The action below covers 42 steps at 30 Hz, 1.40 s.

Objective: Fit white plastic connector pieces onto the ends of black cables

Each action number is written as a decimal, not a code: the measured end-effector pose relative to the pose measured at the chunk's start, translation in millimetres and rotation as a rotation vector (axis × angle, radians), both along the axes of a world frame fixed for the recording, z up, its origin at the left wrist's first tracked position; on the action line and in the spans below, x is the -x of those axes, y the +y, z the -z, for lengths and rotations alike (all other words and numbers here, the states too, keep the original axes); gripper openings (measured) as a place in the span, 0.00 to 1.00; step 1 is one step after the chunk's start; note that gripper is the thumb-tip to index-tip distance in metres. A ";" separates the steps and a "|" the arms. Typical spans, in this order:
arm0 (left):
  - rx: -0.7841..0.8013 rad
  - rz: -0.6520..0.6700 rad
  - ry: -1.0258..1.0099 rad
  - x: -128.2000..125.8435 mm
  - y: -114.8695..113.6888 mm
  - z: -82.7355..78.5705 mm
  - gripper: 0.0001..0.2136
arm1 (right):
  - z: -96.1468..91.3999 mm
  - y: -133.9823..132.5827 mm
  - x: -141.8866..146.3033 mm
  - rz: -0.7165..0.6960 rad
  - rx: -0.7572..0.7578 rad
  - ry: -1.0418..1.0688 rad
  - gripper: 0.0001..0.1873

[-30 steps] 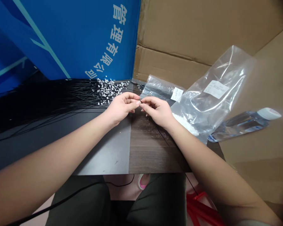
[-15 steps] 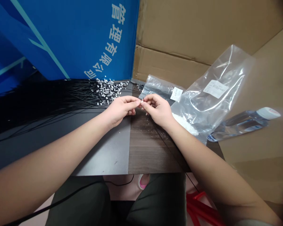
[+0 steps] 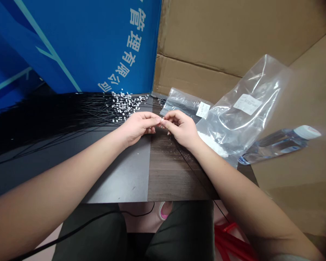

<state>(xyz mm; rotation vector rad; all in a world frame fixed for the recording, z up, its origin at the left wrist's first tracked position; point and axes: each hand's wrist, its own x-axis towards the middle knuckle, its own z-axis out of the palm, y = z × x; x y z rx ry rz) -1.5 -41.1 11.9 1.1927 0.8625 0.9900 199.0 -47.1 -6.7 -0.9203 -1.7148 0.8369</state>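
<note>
a: head view. hands?
b: together. left hand (image 3: 137, 127) and right hand (image 3: 180, 127) meet over the table, fingertips (image 3: 158, 119) pinching a tiny item (image 3: 161, 120). too small to identify. a thin black wire (image 3: 192, 170) runs from below the right hand down past the table edge.
a: left side?
b: pile of black wires (image 3: 57, 117) lying across a two-tone table (image 3: 119, 174). small silver-white tips (image 3: 127, 103) bunch at the far end, just beyond the left hand.
a: right side?
b: small clear bag (image 3: 182, 101) just past the right hand. bigger clear bag (image 3: 241, 119) with a white label beside it. plastic water bottle (image 3: 274, 150) lies on its side on a cardboard sheet (image 3: 296, 195).
a: behind?
b: blue printed banner (image 3: 70, 47), cardboard box (image 3: 206, 36).
a: below?
b: dark trousers (image 3: 179, 232), black cable (image 3: 78, 228), something red (image 3: 228, 241).
</note>
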 end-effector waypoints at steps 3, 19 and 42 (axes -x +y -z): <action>-0.073 -0.034 0.033 -1.2 -1.1 -1.1 0.10 | 1.4 0.9 -0.2 -0.001 0.004 0.003 0.17; -0.163 -0.044 0.109 -1.2 -2.3 -4.9 0.09 | -0.9 1.3 -1.7 -0.021 0.002 -0.013 0.18; -0.117 -0.172 0.007 -1.1 2.1 -3.1 0.05 | -7.1 0.5 5.3 -0.058 0.166 0.181 0.23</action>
